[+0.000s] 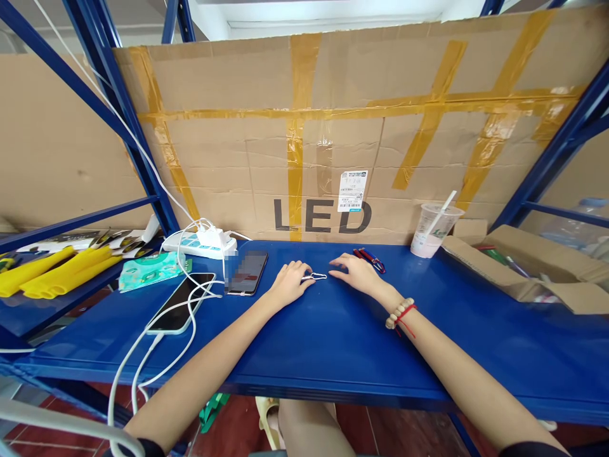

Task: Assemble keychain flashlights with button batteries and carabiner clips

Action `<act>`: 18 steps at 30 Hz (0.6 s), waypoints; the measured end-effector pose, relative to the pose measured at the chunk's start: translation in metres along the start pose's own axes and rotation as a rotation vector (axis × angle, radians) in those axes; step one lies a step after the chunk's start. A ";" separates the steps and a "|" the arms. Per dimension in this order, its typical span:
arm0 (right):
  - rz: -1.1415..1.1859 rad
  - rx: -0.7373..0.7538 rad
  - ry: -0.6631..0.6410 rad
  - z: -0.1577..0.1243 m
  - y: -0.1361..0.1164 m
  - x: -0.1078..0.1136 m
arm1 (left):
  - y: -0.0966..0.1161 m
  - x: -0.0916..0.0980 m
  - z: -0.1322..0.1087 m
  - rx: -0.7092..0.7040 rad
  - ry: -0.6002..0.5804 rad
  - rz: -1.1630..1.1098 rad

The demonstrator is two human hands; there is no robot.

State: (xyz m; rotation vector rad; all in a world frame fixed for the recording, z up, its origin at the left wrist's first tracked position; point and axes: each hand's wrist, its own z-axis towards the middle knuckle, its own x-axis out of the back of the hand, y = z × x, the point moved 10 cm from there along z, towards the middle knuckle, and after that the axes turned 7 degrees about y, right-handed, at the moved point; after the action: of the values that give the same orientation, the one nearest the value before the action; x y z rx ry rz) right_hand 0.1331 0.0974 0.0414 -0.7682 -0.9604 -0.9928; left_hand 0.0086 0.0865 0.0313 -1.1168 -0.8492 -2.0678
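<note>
My left hand [291, 282] is closed over the blue shelf top, thumb and fingers pinching one end of a small silver carabiner [318, 276]. Its looped end points right, toward my other hand. Just across from it, my right hand [356, 271] has its thumb and fingers apart and holds nothing; a narrow gap separates its fingertips from the silver loop. Beyond the right hand lie several red and blue carabiners [370, 260] in a small group. A beaded bracelet with a red string [400, 314] circles my right wrist.
Left of my hands are two phones [183, 304] with white cables, a power strip [200, 244], a tissue pack [150, 271] and yellow tubes [71, 271]. A plastic cup with a straw [428, 231] and an open cardboard box [514, 266] stand right. A tall cardboard sheet [228, 158] closes the back.
</note>
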 end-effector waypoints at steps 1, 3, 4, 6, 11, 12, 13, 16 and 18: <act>-0.020 0.027 0.029 0.000 -0.005 -0.001 | 0.000 -0.001 0.000 -0.003 -0.005 0.008; -0.081 -0.022 0.067 0.001 0.003 -0.004 | 0.001 -0.003 0.000 -0.008 -0.016 0.016; -0.109 -0.093 0.080 0.001 0.015 -0.006 | 0.001 -0.003 0.000 -0.009 -0.018 0.016; -0.148 -0.226 0.111 -0.001 0.045 -0.007 | 0.002 -0.002 0.000 -0.011 -0.019 0.012; -0.100 -0.380 0.060 -0.006 0.100 -0.019 | 0.004 0.000 -0.001 -0.020 -0.017 -0.028; -0.093 -0.374 0.044 -0.006 0.103 -0.021 | 0.004 0.000 -0.001 -0.019 -0.013 -0.036; -0.090 -0.364 0.034 -0.007 0.103 -0.022 | 0.003 -0.001 -0.001 -0.016 -0.010 -0.043; -0.116 -0.348 0.063 -0.007 0.094 -0.014 | 0.000 -0.003 0.000 0.004 0.007 -0.060; -0.128 -0.322 0.111 -0.005 0.077 -0.003 | -0.003 -0.001 0.001 0.032 0.039 -0.108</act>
State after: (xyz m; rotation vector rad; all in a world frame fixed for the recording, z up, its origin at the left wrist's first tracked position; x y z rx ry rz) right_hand 0.2049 0.1217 0.0291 -0.9162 -0.7699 -1.3091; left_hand 0.0073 0.0891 0.0297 -1.0302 -0.9384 -2.1489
